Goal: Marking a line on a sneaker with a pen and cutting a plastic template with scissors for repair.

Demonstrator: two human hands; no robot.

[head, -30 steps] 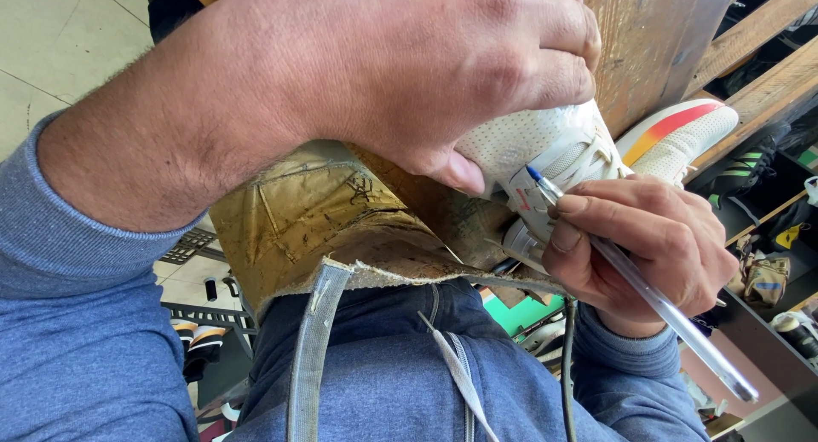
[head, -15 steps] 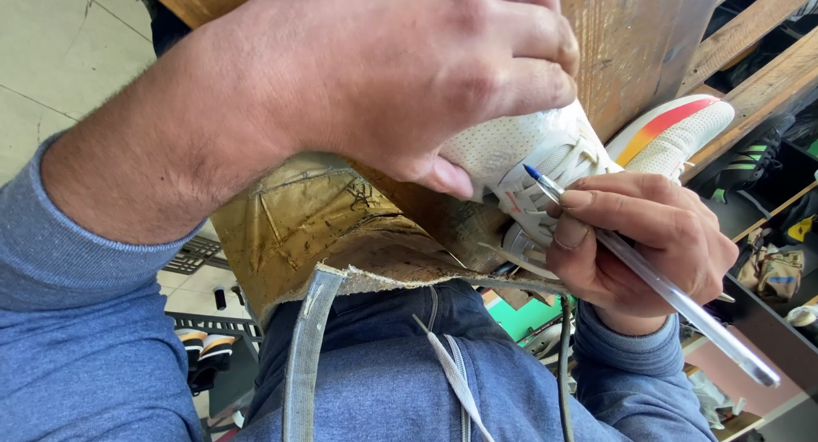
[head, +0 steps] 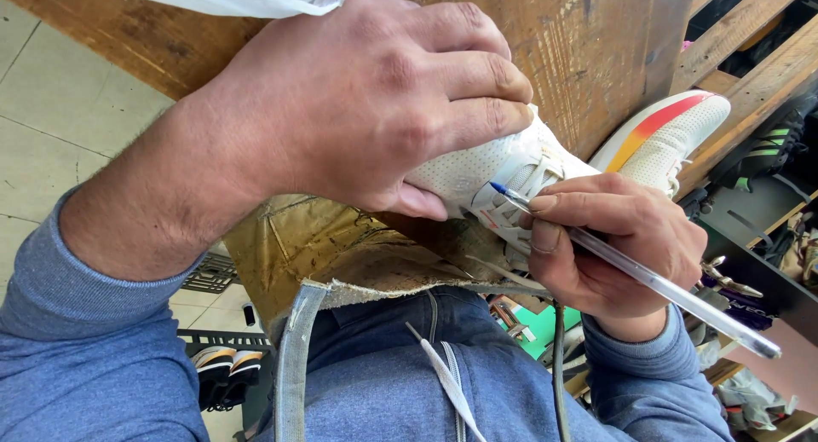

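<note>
A white shoe (head: 511, 165) is clamped under the left hand (head: 375, 101), its lacing edge met by a pen (head: 630, 271) pinched in the right hand (head: 622, 246), wooden boards (head: 613, 41) close behind.

Below you on the left lies a floor of pale square tiles (head: 51, 144), lit evenly by soft daylight, with a dark metal grate (head: 209, 273) set near its edge. Ahead of you stands a worn brown wooden board (head: 596, 41), scratched and stained, and to its right run wooden shelf slats (head: 758, 75) with dark shoes (head: 767, 152) stowed among them. Low at the right sits a green patch (head: 545, 331) amid cluttered odds and ends.
</note>
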